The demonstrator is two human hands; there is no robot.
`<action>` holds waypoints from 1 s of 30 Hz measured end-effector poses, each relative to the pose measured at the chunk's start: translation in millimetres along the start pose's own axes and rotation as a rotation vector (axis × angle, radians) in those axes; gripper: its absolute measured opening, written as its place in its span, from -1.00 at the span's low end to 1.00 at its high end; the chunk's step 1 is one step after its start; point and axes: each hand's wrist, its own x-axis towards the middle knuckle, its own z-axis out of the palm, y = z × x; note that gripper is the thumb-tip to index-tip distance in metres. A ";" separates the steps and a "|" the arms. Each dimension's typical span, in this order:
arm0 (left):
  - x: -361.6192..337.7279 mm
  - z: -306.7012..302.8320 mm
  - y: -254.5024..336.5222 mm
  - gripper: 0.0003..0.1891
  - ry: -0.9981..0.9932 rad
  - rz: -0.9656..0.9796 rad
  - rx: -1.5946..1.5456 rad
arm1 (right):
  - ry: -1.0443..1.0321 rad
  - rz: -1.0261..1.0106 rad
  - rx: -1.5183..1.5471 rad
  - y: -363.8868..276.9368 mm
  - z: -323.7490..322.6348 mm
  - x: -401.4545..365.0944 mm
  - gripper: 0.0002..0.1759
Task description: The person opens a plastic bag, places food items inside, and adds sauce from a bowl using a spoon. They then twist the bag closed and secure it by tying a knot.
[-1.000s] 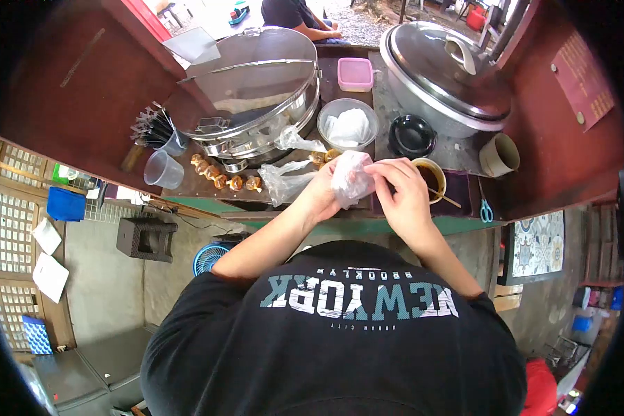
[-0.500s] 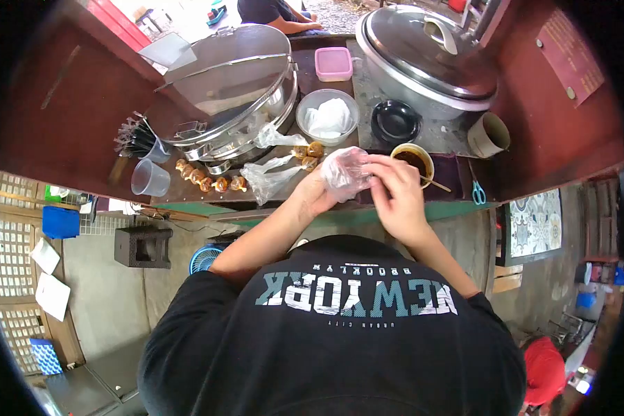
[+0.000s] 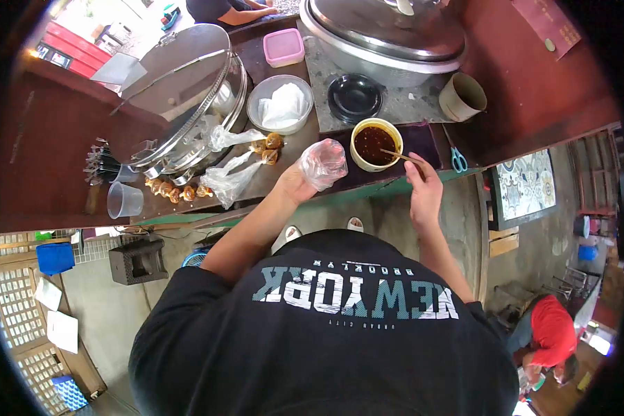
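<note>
Closest to the camera, the person's black printed T-shirt (image 3: 353, 333) fills the lower frame, and both bare forearms reach forward from it to a counter (image 3: 291, 156).

The hands are well apart. The left hand (image 3: 295, 184) is closed around a clear plastic bag (image 3: 322, 163), holding it bunched and raised just above the counter's near edge. The right hand (image 3: 425, 191) has its fingertips pinched on the near end of a thin wooden stick (image 3: 401, 155). The stick's far end rests in a cream cup of dark red-brown sauce (image 3: 374, 143). That cup stands just beside the held bag, to its right.

To the left of the bag, loose plastic bags (image 3: 232, 177) lie on the counter among skewered brown food balls (image 3: 267, 149). A clear plastic cup (image 3: 123, 200) stands at the far left edge. Blue-handled scissors (image 3: 457, 159) lie to the right of the sauce cup.

Further back sit a clear bowl with white wrapping inside (image 3: 279, 104), a black dish (image 3: 353, 98) and a tan paper cup on its side (image 3: 462, 97). Beyond those are a steamer with a glass lid (image 3: 180, 90), a pink-lidded box (image 3: 284, 47) and a large lidded metal pot (image 3: 388, 28). Another person's arm (image 3: 246, 7) shows at the top edge.
</note>
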 end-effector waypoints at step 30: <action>19.4 -19.8 -23.7 -0.65 0.008 0.000 -0.033 | -0.160 -0.424 -0.239 8.2 9.8 7.3 -0.81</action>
